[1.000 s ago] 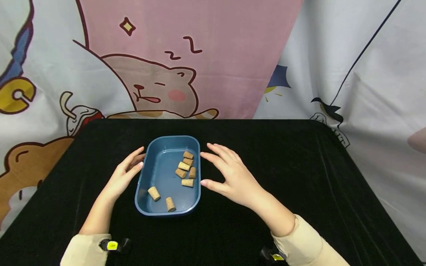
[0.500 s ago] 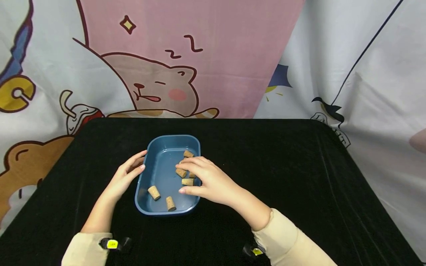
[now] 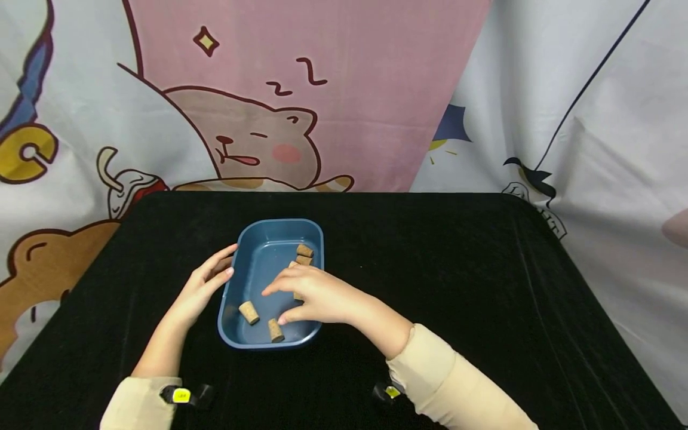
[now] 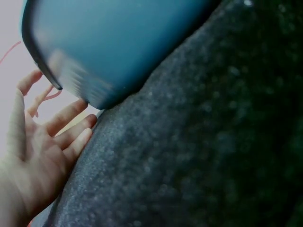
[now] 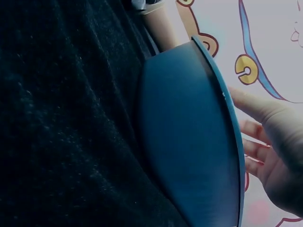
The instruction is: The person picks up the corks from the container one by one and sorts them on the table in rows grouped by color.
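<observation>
At lower centre, the right hand (image 3: 317, 292) arches wide, thumb perhaps touching a tan cylindrical cork (image 3: 276, 332) in a blue rectangular tray (image 3: 258, 254).

A black cloth (image 3: 484, 286) covers the table (image 3: 161, 215), soft and napped close beside the left hand (image 3: 200, 289), with faint long creases well to the right of the right hand (image 3: 317, 292). The table's far edge runs straight beyond both hands, rounding off at its corners; its right edge slants well apart from the right hand, its left edge nearer the left hand. On the cloth sits a blue tray (image 3: 257, 254), upright, just right of the left hand and beneath the right hand.
</observation>
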